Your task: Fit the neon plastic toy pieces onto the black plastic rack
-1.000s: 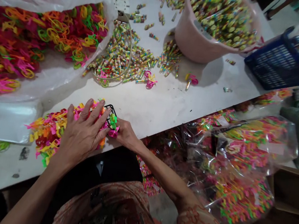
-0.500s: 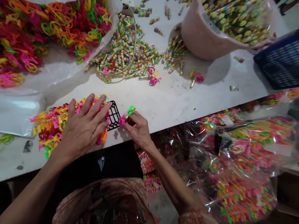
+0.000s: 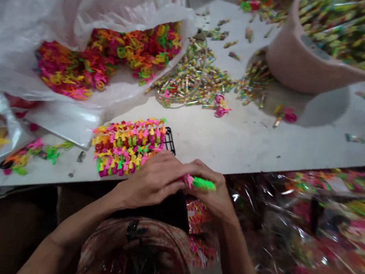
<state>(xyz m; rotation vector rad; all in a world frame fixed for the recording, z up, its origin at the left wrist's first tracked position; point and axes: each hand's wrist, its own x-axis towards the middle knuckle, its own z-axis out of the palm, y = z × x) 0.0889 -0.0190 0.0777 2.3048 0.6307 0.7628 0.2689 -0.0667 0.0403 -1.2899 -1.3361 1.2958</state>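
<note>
Over the table's front edge my two hands meet. My right hand [image 3: 212,195] is closed on small pink and green plastic toys [image 3: 205,184], the green end sticking out past its fingers. The fingers of my left hand [image 3: 155,180] are drawn together and reach to the pink end of the same toys; the fingertips are partly hidden. Just left of them, rows of similar pink, yellow, orange and green plastic toys [image 3: 125,146] sit packed on a black grid rack [image 3: 169,141]. Only the right end of that rack shows bare.
A white plastic bag [image 3: 121,99] spills coloured plastic toys at the back left. Small wrapped tubes [image 3: 192,74] lie heaped behind the rack, and a pink tub [image 3: 295,70] holds more. Clear bags of coloured toys [image 3: 332,242] are piled below the table at right.
My left hand has come off the rows of toys and moved right to meet my right hand. The right hand still holds the pink and green toys, now lower. The view has shifted left.
</note>
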